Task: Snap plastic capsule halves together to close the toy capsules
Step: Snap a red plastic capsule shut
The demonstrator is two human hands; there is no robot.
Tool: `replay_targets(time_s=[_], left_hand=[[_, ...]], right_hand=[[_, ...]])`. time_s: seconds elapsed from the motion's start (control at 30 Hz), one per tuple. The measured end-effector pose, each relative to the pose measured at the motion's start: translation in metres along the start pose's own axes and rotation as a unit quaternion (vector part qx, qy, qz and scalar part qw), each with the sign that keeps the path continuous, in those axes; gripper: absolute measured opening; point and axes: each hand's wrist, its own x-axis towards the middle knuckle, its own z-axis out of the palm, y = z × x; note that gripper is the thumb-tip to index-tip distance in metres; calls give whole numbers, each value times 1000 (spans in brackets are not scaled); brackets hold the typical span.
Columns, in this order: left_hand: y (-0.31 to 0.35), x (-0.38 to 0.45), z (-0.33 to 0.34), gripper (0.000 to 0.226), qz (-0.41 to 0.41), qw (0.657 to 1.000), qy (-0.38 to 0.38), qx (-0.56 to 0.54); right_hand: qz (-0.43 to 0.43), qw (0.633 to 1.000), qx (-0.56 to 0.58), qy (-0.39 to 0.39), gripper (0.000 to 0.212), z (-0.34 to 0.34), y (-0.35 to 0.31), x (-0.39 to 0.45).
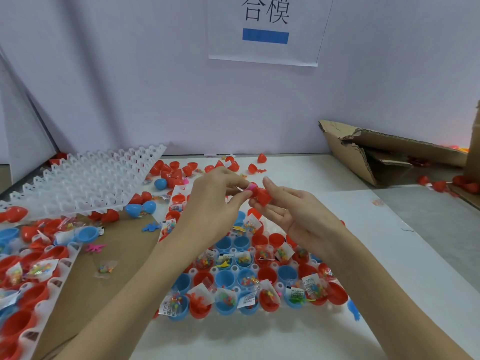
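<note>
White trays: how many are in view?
3: the empty tray propped at back left, the left tray with red halves at the lower edge, the centre tray holding filled halves. More may be hidden.

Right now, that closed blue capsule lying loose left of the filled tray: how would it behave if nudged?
The closed blue capsule looks egg-shaped and smooth, so it would probably roll, likely in a curve. It seems thin plastic, so probably light. The glossy shell may slip in a loose pinch.

**Background items, non-task**

White paper sign [266,29] on the pale back wall [130,87], black characters over a blue bar. Torn cardboard box [389,154] lying tilted at right rear of the bench [389,255]. Brown cardboard sheet [117,255] flat on the left side. Leaning white board [23,136] at far left.
</note>
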Motion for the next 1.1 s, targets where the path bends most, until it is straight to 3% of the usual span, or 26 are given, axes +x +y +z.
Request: replay_targets(time_s=[0.2, 0.4, 0.53, 0.63, 0.83, 0.97, 1.1], left_hand=[[-3, -6, -3, 10, -62, 991, 37, -109], [-6, -10, -12, 12, -92, 976, -18, -196], [-10, -17, -10, 10, -68, 985, 19, -156], [-15, -23, -7, 11, -62, 982, 35, -173], [-24, -29, -3, 14, -43, 974, 90, -206], [-28, -29, -4, 21, -9, 977, 118, -179], [-30, -29, -7, 19, 59, 987, 119, -90]], right_hand=[[43, 995, 73, -55, 35, 1, -3, -1], [33, 996, 69, -50, 44, 5, -1, -3], [-69, 992, -100, 26, 45, 11, 4, -7], [-171, 949, -248, 89, 34, 14, 8, -9], [-315, 883, -339, 81, 25, 16, 14, -7], [-342, 857, -382, 53, 22, 14, 16, -3], [-339, 862, -373, 52, 22, 15, 21, -1]])
